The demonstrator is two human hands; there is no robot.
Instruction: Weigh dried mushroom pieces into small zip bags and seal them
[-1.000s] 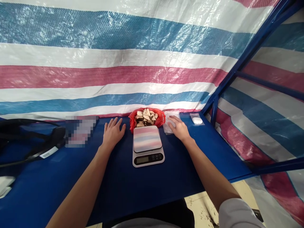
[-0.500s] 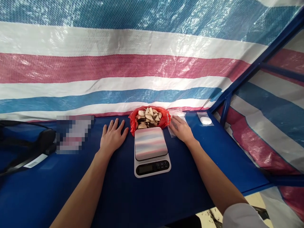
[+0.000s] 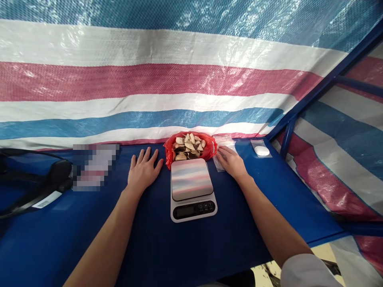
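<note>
My left hand [image 3: 144, 169] lies flat on the blue table, fingers spread, to the left of a kitchen scale. My right hand [image 3: 232, 162] rests with its fingers stretched out over clear plastic bags [image 3: 220, 164], right of the scale. Between the hands stands the white kitchen scale [image 3: 192, 181]; its shiny platform bears nothing and its display is dark. Right behind the scale, an open red plastic bag [image 3: 212, 148] holds several pale, dark-edged pieces [image 3: 190, 146] that look like dried slices or shells; their exact kind is unclear.
On the right lies a white rounded object [image 3: 262, 151] in a small clear bag. A black strapped device [image 3: 56, 179] and a pixelated patch [image 3: 97, 167] are at the left of the blue table [image 3: 191, 251]. A striped tarp [image 3: 167, 79] hangs behind, with a blue frame bar [image 3: 289, 133] at right.
The view has shifted slightly, so everything appears a little further right. Both hands stay in place on the table, and the scale and red bag have not moved.
</note>
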